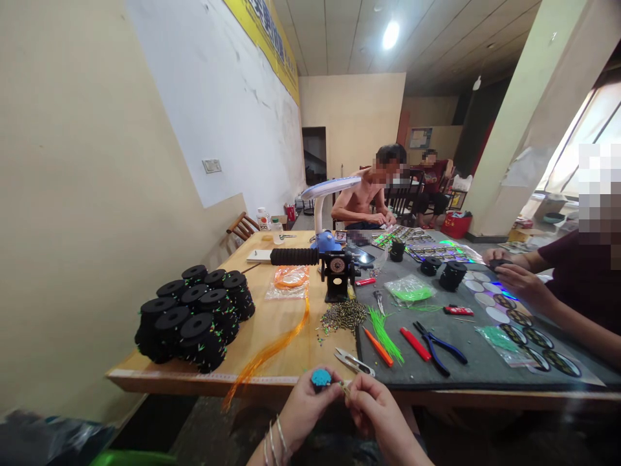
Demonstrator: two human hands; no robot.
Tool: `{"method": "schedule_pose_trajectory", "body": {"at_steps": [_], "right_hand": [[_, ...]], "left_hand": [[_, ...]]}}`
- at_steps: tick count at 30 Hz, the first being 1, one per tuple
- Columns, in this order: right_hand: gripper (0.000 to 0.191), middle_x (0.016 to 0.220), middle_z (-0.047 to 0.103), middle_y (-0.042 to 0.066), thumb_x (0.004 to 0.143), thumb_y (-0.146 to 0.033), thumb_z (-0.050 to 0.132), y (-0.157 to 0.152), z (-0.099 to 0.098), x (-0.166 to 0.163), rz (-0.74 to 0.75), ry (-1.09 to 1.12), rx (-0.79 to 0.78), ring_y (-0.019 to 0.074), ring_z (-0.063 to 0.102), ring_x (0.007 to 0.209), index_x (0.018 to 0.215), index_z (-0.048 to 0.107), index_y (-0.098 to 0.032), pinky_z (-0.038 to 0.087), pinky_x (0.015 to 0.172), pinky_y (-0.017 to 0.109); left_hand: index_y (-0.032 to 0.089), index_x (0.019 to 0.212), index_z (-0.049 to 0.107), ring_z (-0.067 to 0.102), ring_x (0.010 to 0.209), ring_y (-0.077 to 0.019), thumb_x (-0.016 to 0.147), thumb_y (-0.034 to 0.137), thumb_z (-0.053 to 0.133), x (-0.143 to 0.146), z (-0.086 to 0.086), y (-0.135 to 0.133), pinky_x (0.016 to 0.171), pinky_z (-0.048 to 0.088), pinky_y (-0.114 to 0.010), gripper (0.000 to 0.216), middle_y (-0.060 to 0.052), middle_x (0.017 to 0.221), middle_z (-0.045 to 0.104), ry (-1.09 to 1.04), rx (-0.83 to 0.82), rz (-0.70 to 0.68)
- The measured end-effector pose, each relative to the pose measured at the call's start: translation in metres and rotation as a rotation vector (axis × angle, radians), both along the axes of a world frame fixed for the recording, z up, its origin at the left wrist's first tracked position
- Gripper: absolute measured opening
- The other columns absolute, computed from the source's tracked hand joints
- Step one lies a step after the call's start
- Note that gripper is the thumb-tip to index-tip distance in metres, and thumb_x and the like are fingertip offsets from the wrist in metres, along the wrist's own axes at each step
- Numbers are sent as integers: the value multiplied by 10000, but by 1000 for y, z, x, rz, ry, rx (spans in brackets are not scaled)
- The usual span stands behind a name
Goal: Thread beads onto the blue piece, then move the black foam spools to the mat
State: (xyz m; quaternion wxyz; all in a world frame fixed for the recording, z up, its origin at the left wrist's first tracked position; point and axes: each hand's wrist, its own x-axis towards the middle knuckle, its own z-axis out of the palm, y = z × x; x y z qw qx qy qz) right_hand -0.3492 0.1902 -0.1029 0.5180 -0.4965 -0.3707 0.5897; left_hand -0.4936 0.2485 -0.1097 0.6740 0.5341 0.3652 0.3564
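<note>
1. The left hand (308,404), with thin silver bangles (274,446) at its wrist, is curled nearly closed and has hold of a small round teal tuft (321,378).
2. The right hand (376,409) is closed to a tight pinch on a brassy piece (345,387), too small to make out. It sits right beside the teal tuft, and both are held just off the front edge of the wooden table (160,380).
3. Just ahead of the hands, thread snips (354,362) lie by a grey mat (466,372), which also carries blue-handled pliers (439,346) and loose green fibres (384,333).
4. A heap of small brass beads (343,316) sits near the mat's edge.
5. Off to the left, black foam spools (194,317) stand stacked on the table.
6. Across the mat, a co-worker's hands (519,278) rest near a black spool (453,275).
</note>
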Motion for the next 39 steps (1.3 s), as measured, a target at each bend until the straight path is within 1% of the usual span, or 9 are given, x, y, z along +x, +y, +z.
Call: {"method": "schedule_pose_trajectory", "body": {"at_steps": [3,6,10,16,20,25,30,34,39], "right_hand": [[197,424,426,-85,662,-354,585,-1,0,-1,-5,-4,-18,34,293,357,640,495,-180,173,375,165],[212,437,439,-79,686,-367,582,-3,0,-2,-12,11,-25,31,295,364,640,499,-177,161,381,166],[172,432,439,-77,669,-334,568,-1,-2,-2,3,43,-43,33,277,358,630,499,-181,138,380,175],[107,463,452,-71,637,-274,536,-1,1,-3,-8,71,-24,40,305,376,610,489,-182,138,388,178],[121,460,433,-79,652,-280,551,-2,4,-3,-9,76,-29,32,287,379,623,495,-176,125,403,179],[176,539,533,-50,630,-316,576,0,-2,-2,-5,98,-25,28,320,368,611,462,-184,119,386,182],[165,519,510,-60,643,-307,568,-1,-2,-2,-26,98,-38,22,311,377,621,464,-181,135,390,166],[238,505,516,-59,655,-360,603,-1,-4,-2,-33,92,-56,26,333,373,630,440,-189,139,382,158],[396,463,520,-59,667,-531,650,3,-10,1,-28,-32,-32,36,354,356,652,440,-195,189,376,157]], "left_hand": [[157,744,629,401,515,-79,609,486,800,0,-1,1,505,309,-208,395,63,565,510,6,44,19],[152,744,648,461,591,-104,623,462,799,-1,0,1,566,352,-218,365,40,615,552,5,85,19],[156,745,655,484,616,-119,632,458,795,-1,3,1,611,378,-230,351,39,605,552,-1,92,-1],[151,746,655,507,640,-127,626,470,795,0,2,2,642,392,-240,369,20,651,592,-9,116,-10],[149,747,656,513,649,-132,624,475,795,0,0,3,648,392,-244,375,18,656,593,1,120,-18],[149,768,660,520,634,-131,633,465,793,-1,0,3,644,394,-244,368,18,652,599,3,116,-46],[149,764,670,548,668,-148,633,454,795,-1,0,3,670,409,-253,355,-1,678,633,6,126,-58],[150,765,673,562,673,-156,630,448,797,0,1,1,672,418,-258,350,-13,683,649,34,145,-52],[146,797,697,607,733,-190,650,441,779,1,4,-3,721,455,-284,339,-48,755,703,69,174,-23]]}}
